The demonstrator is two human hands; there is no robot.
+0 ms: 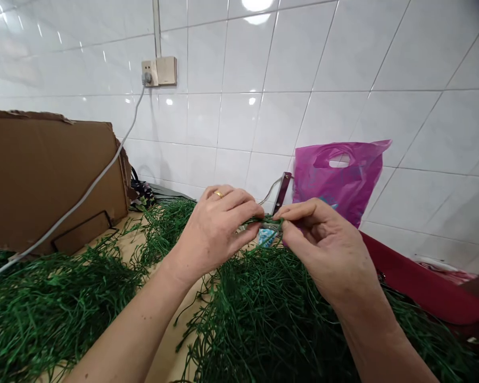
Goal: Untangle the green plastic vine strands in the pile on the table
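Note:
Between my two hands runs a thin bundle of green strands (pixel 269 219), held level above a big heap of green artificial stems (pixel 271 303). My left hand (pixel 219 223), with a gold ring, pinches the bundle's left end between thumb and fingers. The right end sits between the thumb and index finger of my right hand (pixel 323 239), whose other fingers curl inward. Fingertips hide part of the bundle. Just below it a small blue and white patterned thing (pixel 266 237) shows; its kind is unclear.
More green stems (pixel 56 303) lie on the left of the tan table (pixel 167 346). A cardboard box (pixel 43 181) stands there, a grey cable (pixel 91 186) crossing it to a wall socket (pixel 149 73). A purple plastic bag (pixel 339 181) leans on the tiled wall. Red material (pixel 423 282) lies right.

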